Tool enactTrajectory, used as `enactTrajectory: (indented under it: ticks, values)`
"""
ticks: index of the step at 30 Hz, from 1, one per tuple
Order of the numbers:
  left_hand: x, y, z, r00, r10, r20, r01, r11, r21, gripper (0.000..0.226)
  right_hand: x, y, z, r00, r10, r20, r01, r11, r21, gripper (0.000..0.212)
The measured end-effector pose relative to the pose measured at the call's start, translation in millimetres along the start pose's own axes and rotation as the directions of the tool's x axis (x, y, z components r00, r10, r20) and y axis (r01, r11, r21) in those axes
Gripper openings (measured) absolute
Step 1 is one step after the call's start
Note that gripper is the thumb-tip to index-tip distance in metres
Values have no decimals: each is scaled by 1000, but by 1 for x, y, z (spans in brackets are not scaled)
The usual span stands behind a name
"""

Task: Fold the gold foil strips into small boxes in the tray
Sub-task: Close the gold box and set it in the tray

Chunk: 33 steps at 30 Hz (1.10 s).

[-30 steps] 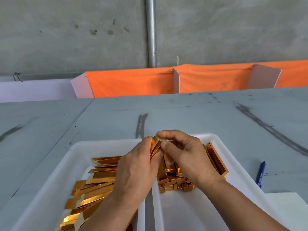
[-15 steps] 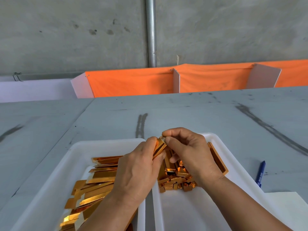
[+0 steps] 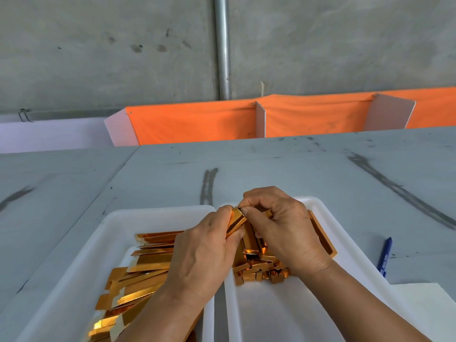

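Note:
Both hands work one gold foil strip (image 3: 236, 221) held above the gap between two white trays. My left hand (image 3: 204, 253) grips its lower part between thumb and fingers. My right hand (image 3: 283, 228) pinches its top end with curled fingers. The left tray (image 3: 81, 265) holds a pile of flat gold strips (image 3: 138, 277). In the right tray (image 3: 350, 262) lie several folded gold boxes (image 3: 261, 270), partly hidden under my right hand, and a long gold piece (image 3: 323, 235) leans on its right wall.
A blue pen (image 3: 385, 255) lies on the grey table right of the trays, with a white sheet (image 3: 424, 302) in front of it. Orange cloth panels (image 3: 197, 122) stand along the table's far edge before a concrete wall and metal pipe.
The right hand's fingers have curled further over the strip's top end. The strip has tilted and taken more of a box shape between both hands.

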<state>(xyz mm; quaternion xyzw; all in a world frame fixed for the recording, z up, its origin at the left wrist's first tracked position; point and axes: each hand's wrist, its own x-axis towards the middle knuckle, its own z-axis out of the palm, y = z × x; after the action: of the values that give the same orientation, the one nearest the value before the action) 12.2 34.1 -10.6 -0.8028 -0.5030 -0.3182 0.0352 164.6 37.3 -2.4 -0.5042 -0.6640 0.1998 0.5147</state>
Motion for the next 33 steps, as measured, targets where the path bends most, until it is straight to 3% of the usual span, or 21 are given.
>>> enactTrajectory:
  ticks: [9,19,24,33]
  values:
    - [0,-4,2,998,-50,-29,48,995,-91,41,-6,-1,3,998,-2,66,-2,998,55,28]
    - [0,-3,1,996,-89,-10,88,993,-78,36,-6,-4,14,991,97,89,-108,985,132,38]
    - [0,-2,-1,996,-85,-10,85,996,-35,39,-6,-7,13,984,158,80,-175,943,283,29]
    - [0,-3,1,996,-92,-5,92,994,-63,40,-5,-8,11,974,202,100,-223,929,296,27]
